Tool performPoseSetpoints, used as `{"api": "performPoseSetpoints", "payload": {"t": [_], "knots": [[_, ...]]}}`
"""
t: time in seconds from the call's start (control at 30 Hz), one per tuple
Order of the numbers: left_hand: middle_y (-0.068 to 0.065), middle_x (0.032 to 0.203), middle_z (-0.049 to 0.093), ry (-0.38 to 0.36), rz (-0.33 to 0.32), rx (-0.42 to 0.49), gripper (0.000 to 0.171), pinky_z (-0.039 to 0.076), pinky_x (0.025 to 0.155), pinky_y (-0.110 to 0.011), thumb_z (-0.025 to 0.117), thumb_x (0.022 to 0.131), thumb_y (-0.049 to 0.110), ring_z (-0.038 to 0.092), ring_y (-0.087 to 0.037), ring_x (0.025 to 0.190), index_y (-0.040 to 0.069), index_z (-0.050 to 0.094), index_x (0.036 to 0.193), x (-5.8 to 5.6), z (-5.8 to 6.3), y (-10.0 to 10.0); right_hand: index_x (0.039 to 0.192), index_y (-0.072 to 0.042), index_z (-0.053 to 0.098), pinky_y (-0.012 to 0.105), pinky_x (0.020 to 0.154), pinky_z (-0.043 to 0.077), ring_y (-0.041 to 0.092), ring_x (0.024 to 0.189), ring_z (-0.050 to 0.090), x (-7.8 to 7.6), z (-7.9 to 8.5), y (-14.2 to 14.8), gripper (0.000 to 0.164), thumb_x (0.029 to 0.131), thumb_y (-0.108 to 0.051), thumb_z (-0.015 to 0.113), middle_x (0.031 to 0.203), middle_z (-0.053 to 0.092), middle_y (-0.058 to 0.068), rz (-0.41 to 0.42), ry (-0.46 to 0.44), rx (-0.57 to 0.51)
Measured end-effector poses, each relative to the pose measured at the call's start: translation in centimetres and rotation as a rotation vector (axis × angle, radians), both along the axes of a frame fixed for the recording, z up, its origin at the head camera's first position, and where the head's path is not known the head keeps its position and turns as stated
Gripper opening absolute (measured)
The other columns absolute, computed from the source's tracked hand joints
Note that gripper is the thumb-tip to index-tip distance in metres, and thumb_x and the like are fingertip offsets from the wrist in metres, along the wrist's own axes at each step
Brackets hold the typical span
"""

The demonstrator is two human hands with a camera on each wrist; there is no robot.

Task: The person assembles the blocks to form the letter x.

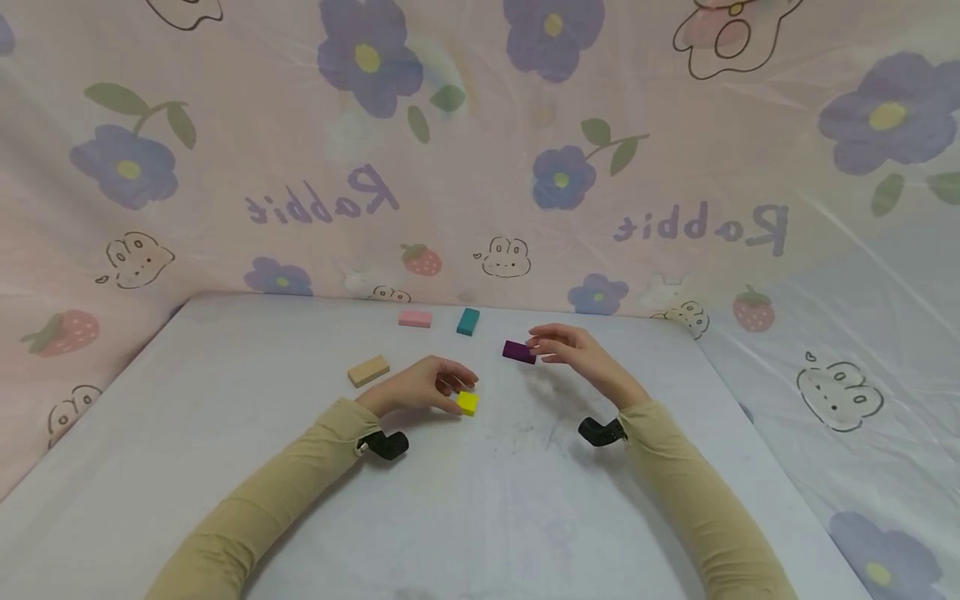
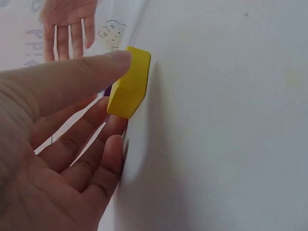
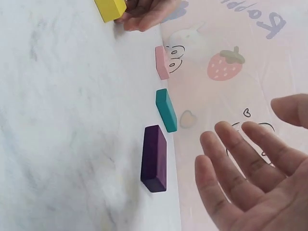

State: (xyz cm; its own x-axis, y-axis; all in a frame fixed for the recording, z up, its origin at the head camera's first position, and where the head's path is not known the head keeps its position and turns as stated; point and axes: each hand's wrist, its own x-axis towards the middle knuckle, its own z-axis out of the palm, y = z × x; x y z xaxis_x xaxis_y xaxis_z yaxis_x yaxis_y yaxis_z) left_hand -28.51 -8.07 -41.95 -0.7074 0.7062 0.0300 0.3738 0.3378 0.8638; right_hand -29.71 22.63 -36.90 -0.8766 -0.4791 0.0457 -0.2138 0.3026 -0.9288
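My left hand (image 1: 423, 386) pinches a yellow block (image 1: 468, 403) low over the white table, or on it; I cannot tell which. In the left wrist view the thumb lies against the near face of the yellow block (image 2: 132, 86), and the other fingers curve behind and below it. To the right, my right hand (image 1: 576, 352) holds nothing, its fingers loosely extended over the end of a dark purple block (image 1: 517, 352). The right wrist view has the purple block (image 3: 154, 159) flat on the table, with a gap between it and the fingers.
A teal block (image 1: 468, 322) and a pink block (image 1: 415, 318) lie near the table's back edge. Left of my left hand lies a plain wooden block (image 1: 368, 371). Behind the white table (image 1: 480, 517) hangs a printed curtain (image 1: 480, 167), which also runs along the sides.
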Motion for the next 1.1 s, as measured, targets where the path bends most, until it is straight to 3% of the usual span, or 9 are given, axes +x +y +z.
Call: {"api": "performPoseSetpoints", "payload": {"t": [0.4,0.67,0.9,1.1], "knots": [[0.002,0.107,0.066,0.03,0.036,-0.052,0.043,0.049,0.084,-0.029,0.078,0.078,0.002,0.056,-0.019,0.094,0.005,0.065,0.119,-0.1,-0.4,0.8,0.131,0.0,0.052,0.044,0.101,0.04,0.036,0.123,0.047,-2.8,-0.4,1.0,0.037,0.098,-0.016,0.055,0.131,0.052,0.024,-0.083,0.036,0.077],[0.002,0.105,0.066,0.032,0.05,-0.062,0.042,0.05,0.083,-0.031,0.078,0.077,0.001,0.057,-0.02,0.093,0.005,0.067,0.117,0.1,-0.4,0.7,0.13,0.005,0.052,0.051,0.101,0.038,0.038,0.119,0.05,-3.0,-0.3,0.8,0.041,0.092,-0.007,0.063,0.131,0.049,0.03,-0.107,-0.002,0.125],[-0.001,0.107,0.067,0.055,0.066,-0.042,0.043,0.051,0.084,-0.029,0.079,0.076,0.003,0.059,-0.018,0.091,0.004,0.067,0.117,-0.4,-0.3,0.0,0.132,0.005,0.051,0.047,0.098,0.041,0.034,0.116,0.053,-4.5,-2.3,0.9,0.048,0.09,-0.012,0.067,0.128,0.054,0.024,-0.092,0.05,0.208],[-0.002,0.105,0.066,0.067,0.115,-0.032,0.044,0.051,0.084,-0.028,0.08,0.075,0.001,0.059,-0.017,0.091,0.003,0.067,0.117,-0.9,-0.2,-0.6,0.131,0.006,0.052,0.046,0.097,0.042,0.034,0.115,0.054,-4.9,-2.9,0.6,0.049,0.088,-0.01,0.069,0.126,0.056,0.024,-0.065,0.063,0.211]]}}
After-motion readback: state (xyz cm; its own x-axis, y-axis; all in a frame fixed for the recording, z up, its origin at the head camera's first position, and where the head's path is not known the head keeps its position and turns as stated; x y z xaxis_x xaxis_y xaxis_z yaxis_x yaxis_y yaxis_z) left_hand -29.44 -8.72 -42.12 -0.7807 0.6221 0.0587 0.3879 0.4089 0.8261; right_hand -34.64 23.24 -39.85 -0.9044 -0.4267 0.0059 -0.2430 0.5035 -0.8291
